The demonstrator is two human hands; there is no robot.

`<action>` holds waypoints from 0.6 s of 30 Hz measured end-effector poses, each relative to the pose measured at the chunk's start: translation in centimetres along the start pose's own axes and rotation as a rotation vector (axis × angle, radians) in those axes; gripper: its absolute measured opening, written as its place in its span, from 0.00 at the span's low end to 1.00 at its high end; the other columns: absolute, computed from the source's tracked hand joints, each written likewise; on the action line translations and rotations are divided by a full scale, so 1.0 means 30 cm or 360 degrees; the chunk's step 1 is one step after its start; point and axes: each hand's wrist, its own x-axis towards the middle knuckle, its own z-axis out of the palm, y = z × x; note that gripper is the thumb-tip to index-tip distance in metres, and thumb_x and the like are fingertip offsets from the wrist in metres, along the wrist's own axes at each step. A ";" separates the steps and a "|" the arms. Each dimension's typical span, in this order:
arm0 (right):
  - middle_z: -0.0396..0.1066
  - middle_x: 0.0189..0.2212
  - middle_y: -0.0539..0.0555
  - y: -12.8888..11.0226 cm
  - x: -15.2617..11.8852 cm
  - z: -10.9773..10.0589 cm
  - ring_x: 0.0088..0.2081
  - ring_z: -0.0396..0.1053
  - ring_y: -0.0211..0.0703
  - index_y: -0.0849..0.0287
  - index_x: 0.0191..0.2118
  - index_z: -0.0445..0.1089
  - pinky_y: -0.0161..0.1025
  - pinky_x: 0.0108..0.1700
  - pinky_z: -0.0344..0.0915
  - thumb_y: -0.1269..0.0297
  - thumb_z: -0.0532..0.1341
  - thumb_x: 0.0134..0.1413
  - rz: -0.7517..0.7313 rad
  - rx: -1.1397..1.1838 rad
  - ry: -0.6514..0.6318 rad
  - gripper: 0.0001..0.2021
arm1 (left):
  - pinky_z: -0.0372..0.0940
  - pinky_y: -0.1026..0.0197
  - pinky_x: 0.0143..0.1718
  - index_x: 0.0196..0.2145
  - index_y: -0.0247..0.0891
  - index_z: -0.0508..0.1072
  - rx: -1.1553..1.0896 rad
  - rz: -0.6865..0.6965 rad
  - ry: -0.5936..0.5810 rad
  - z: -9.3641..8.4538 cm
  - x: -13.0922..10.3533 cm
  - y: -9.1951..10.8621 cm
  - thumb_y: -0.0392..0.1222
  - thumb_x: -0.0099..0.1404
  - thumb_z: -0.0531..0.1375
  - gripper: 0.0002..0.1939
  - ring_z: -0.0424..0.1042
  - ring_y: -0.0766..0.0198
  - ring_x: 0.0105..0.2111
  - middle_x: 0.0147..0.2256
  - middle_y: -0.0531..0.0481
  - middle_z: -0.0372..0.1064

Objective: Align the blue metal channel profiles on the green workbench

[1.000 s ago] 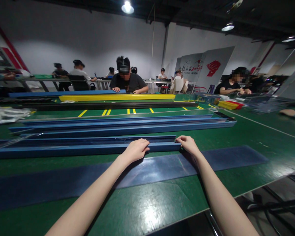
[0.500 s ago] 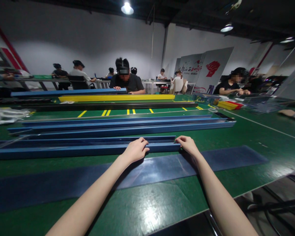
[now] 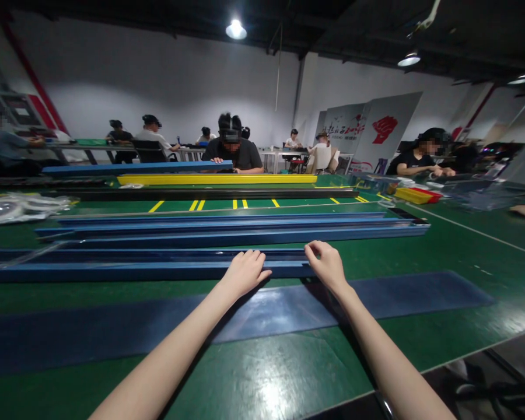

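Observation:
A long blue U-shaped channel (image 3: 135, 271) lies across the table in front of me, open side up. My left hand (image 3: 244, 274) is closed over its near wall close to the right end, fingers reaching inside and thumb on the near side. At that right end, my right hand (image 3: 326, 267) is in a pinch by the channel's inner side; whatever sits between its fingertips is hidden. Beneath my forearms, a flat, glossy, see-through bluish strip (image 3: 271, 303) runs along the table.
More blue channels (image 3: 280, 234) lie just beyond, then a black rail (image 3: 219, 193) and a yellow one (image 3: 219, 179). Plastic-wrapped rolls (image 3: 13, 207) are at left. Across the green table (image 3: 468, 251), a co-worker (image 3: 245, 151) holds another blue length (image 3: 140, 167).
My right hand has moved from the near wall's end slightly left and inward along the channel. My left hand stays on the near wall, its fingers laid further over. The view has tilted a little.

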 end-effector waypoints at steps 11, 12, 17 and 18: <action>0.72 0.27 0.52 -0.147 0.128 0.133 0.30 0.66 0.39 0.58 0.27 0.70 0.32 0.33 0.56 0.57 0.48 0.55 0.0054 0.0204 -0.0392 0.16 | 0.56 0.57 0.38 0.35 0.35 0.66 0.0084 -0.0026 0.0063 0.007 -0.062 -0.128 0.57 0.59 0.52 0.20 0.65 0.55 0.39 0.36 0.44 0.67; 0.72 0.26 0.52 -0.155 0.132 0.143 0.30 0.67 0.38 0.58 0.27 0.70 0.32 0.32 0.56 0.55 0.48 0.55 0.0073 0.0219 -0.0454 0.17 | 0.55 0.57 0.39 0.35 0.36 0.66 0.0085 -0.0017 0.0090 0.006 -0.066 -0.134 0.57 0.60 0.52 0.20 0.64 0.55 0.39 0.36 0.44 0.67; 0.72 0.24 0.51 -0.159 0.128 0.165 0.28 0.67 0.39 0.55 0.27 0.71 0.32 0.28 0.54 0.48 0.51 0.52 0.0068 0.0083 -0.0705 0.19 | 0.52 0.55 0.42 0.34 0.37 0.67 0.0105 0.0014 0.0185 -0.003 -0.089 -0.160 0.58 0.60 0.50 0.20 0.63 0.57 0.39 0.35 0.44 0.67; 0.72 0.25 0.51 -0.156 0.128 0.164 0.29 0.67 0.39 0.54 0.28 0.72 0.32 0.28 0.54 0.48 0.53 0.50 0.0063 0.0057 -0.0730 0.18 | 0.52 0.56 0.42 0.34 0.37 0.67 0.0111 0.0013 0.0194 -0.004 -0.093 -0.163 0.58 0.60 0.50 0.20 0.62 0.57 0.39 0.35 0.44 0.67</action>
